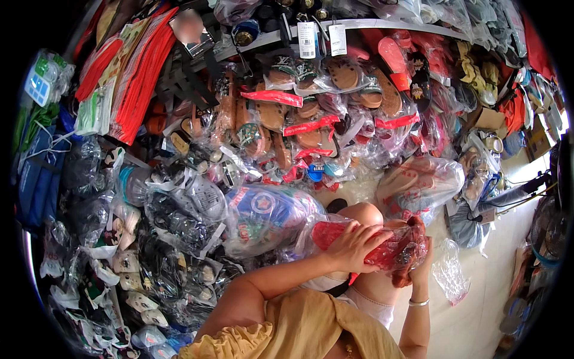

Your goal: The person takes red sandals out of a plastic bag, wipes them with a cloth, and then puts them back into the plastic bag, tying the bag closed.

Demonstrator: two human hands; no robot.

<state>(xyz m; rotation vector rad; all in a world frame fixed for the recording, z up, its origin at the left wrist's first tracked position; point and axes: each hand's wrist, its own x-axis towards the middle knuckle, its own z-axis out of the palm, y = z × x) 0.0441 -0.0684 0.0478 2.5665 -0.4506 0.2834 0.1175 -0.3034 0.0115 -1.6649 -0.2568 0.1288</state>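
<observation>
Over my lap I hold a long, crinkled clear plastic bag with red slippers [329, 232] in it, as far as their shape shows. A darker red, bunched part [414, 242] of the bundle is at its right end. My left hand [360, 245] rests across the middle of the bag, its fingers wrapped over the top. At the right end, my right hand [423, 263] grips the bundle from the side, its fingers partly hidden behind it. A large clear bag with a blue printed package [263, 209] lies just left of the bundle.
Bagged sandals [308, 122] hang and pile up ahead. Bagged dark shoes [179, 206] are heaped on the left, near red striped packs [131, 78]. A filled clear bag [421, 182] stands ahead right. An empty-looking plastic bag [449, 272] lies on the pale floor [472, 323]. A fan [547, 227] is far right.
</observation>
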